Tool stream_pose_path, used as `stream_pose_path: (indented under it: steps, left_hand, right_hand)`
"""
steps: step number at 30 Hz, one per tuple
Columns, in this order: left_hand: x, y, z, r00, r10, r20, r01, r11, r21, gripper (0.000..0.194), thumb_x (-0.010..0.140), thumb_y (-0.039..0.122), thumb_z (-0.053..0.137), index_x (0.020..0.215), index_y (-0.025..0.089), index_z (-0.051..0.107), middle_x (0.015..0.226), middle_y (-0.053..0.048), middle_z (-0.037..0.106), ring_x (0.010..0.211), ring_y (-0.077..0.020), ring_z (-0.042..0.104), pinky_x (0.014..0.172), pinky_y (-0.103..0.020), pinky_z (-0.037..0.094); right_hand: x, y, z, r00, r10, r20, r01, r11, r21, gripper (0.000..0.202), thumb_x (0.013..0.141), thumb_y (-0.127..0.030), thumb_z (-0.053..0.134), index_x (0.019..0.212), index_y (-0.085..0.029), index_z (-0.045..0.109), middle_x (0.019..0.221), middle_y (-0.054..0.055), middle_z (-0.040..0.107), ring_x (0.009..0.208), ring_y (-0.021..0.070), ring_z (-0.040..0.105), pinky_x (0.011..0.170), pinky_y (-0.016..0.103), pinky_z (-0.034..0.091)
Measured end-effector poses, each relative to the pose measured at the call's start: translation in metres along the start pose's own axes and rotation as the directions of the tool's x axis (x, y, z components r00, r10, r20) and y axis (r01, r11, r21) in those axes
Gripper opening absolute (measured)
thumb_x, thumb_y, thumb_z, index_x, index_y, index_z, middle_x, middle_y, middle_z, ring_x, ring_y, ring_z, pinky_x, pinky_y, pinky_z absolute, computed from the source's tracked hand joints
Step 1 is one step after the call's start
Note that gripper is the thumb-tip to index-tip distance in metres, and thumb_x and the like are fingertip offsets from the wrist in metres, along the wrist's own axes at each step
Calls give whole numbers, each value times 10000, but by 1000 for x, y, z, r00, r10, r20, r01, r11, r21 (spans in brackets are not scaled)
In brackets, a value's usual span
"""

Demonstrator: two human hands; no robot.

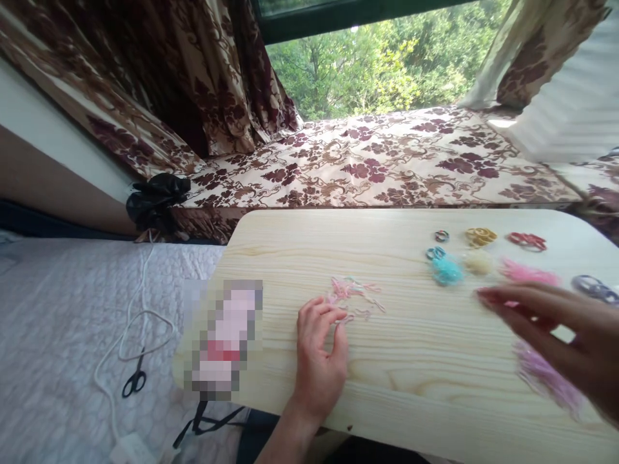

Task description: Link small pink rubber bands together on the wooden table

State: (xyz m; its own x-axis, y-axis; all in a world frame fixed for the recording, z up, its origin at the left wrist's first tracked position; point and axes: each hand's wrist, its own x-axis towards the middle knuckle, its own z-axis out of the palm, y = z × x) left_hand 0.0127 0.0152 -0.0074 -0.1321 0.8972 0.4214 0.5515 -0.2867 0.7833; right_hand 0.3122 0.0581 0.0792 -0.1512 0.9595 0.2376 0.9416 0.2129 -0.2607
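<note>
Mixed pale pink and green bands (355, 288) lie loosely on the wooden table (411, 361). My left hand (323, 345) rests at their near left edge, fingers curled and thumb apart from them; whether it holds a band is too small to tell. On the right, my right hand (551, 322) hovers over the table, blurred, with fingertips drawn together. Something small and pink may be between them. Beyond it lies a bright pink pile (529, 272), and a lilac pile (549, 380) is partly under it. A turquoise pile (445, 270) and a cream pile (478, 261) sit farther left.
Yellow bands (480, 236), red bands (527, 241) and dark blue bands (594, 287) lie along the right side. A blurred-out pink object (227, 338) is at the table's left edge. Scissors (134, 381) and a white cable (145, 312) lie on the bed.
</note>
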Motion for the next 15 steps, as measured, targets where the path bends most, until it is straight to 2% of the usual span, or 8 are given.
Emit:
stream_pose_path:
  steps: [2, 6, 10, 15]
  left_hand:
    - [0, 0, 0, 1000, 3, -2, -3, 1000, 3, 224, 887, 81, 513, 977, 216, 668, 986, -54, 680, 1166, -236, 556, 1033, -462, 479]
    - [1, 0, -1, 1000, 8, -3, -8, 1000, 4, 228, 888, 68, 510, 985, 210, 660, 991, -58, 673, 1168, -236, 552, 1035, -460, 475]
    - [1, 1, -1, 1000, 5, 5, -5, 1000, -1, 241, 886, 54, 509, 1004, 209, 652, 1008, -56, 673, 1184, -233, 539, 1050, -459, 462]
    - [1, 2, -1, 1000, 5, 14, -5, 1000, 7, 241, 884, 54, 513, 1005, 210, 652, 1011, -57, 674, 1191, -240, 541, 1052, -469, 463]
  right_hand:
    - [-9, -31, 16, 988, -150, 36, 146, 984, 99, 279, 891, -432, 498, 943, -306, 742, 938, 47, 767, 761, 214, 724, 632, 301, 560]
    - [-10, -71, 51, 954, -260, 151, 223, 949, 222, 328, 929, -285, 409, 996, -228, 725, 919, 59, 755, 654, 165, 712, 556, 265, 538]
    - [-4, -82, 71, 932, -287, 220, 243, 948, 206, 384, 917, -197, 376, 1114, -198, 704, 877, 58, 731, 637, 148, 700, 541, 257, 507]
    - [5, -86, 80, 932, -267, 246, 235, 960, 154, 419, 910, -218, 369, 1178, -190, 689, 763, 38, 695, 545, 134, 647, 499, 259, 455]
